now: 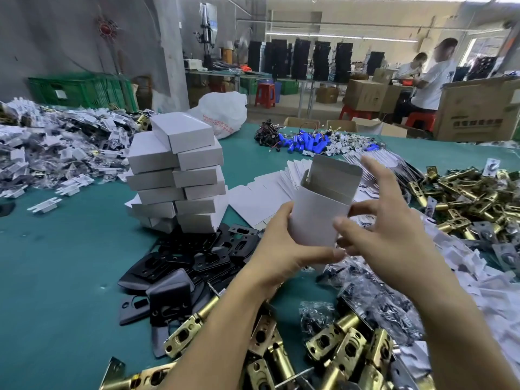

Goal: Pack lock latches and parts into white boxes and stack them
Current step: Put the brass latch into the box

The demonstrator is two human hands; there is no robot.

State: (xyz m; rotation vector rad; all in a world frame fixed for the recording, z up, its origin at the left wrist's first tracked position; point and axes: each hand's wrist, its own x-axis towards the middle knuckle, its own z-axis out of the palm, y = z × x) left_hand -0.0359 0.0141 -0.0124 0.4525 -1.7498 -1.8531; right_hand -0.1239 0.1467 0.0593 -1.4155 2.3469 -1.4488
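A white cardboard box [318,212] stands upright in the air over the table, its top flap open. My left hand [277,249] grips its lower left side, thumb across the front. My right hand [385,220] is at its right side with the fingers spread, thumb and fingertips touching the box's right edge. Left of it stands a leaning stack of closed white boxes [180,175]. Brass lock latches [332,350] lie in a heap at the front, and more brass latches [464,198] at the right. Black strike plates [191,266] are piled under my left forearm.
Flat unfolded box blanks [261,192] fan out behind the held box. Small plastic bags of screws [374,294] lie at the right, bagged parts [56,144] are heaped at the far left, blue batteries [304,140] at the back. Two people sit far right.
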